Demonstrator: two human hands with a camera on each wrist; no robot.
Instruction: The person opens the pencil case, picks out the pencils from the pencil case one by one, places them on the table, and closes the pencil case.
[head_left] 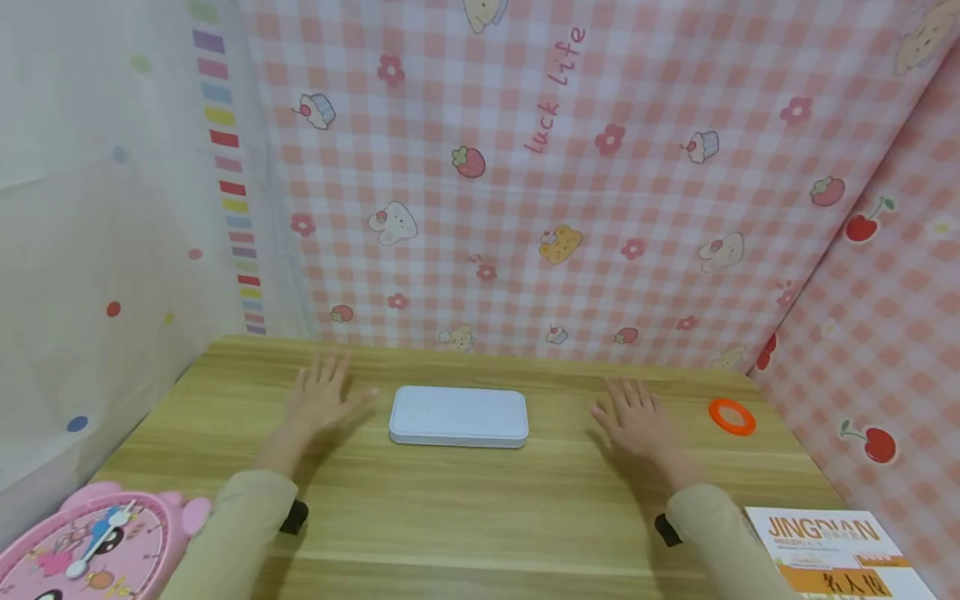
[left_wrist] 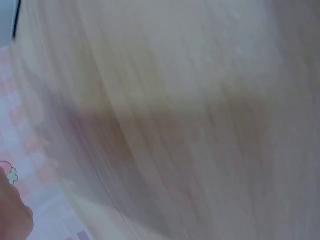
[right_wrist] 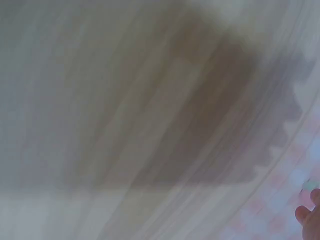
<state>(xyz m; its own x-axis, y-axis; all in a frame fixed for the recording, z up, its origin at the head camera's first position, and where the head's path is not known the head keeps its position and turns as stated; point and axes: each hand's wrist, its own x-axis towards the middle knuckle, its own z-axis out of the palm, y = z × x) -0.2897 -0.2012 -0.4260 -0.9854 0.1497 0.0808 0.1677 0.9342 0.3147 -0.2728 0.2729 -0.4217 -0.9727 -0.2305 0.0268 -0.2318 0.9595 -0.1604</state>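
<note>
A white rounded rectangular case (head_left: 459, 416) lies flat on the wooden table, between the two hands and apart from both. To its left my left hand (head_left: 321, 402) is spread with straight fingers, palm down, the thumb pointing toward the case. On the other side my right hand (head_left: 637, 421) is likewise spread, holding nothing. Only a bit of the left hand (left_wrist: 14, 215) shows at the corner of the left wrist view, over wood grain and shadow. Fingertips of the right hand (right_wrist: 311, 220) peek in at the right wrist view's lower right.
An orange ring (head_left: 732, 417) lies right of the right hand. A pink clock (head_left: 97, 546) sits at the front left, by the left sleeve. A book or booklet (head_left: 836, 546) lies at the front right. Patterned cloth (head_left: 525, 192) stands behind the wooden table (head_left: 465, 517).
</note>
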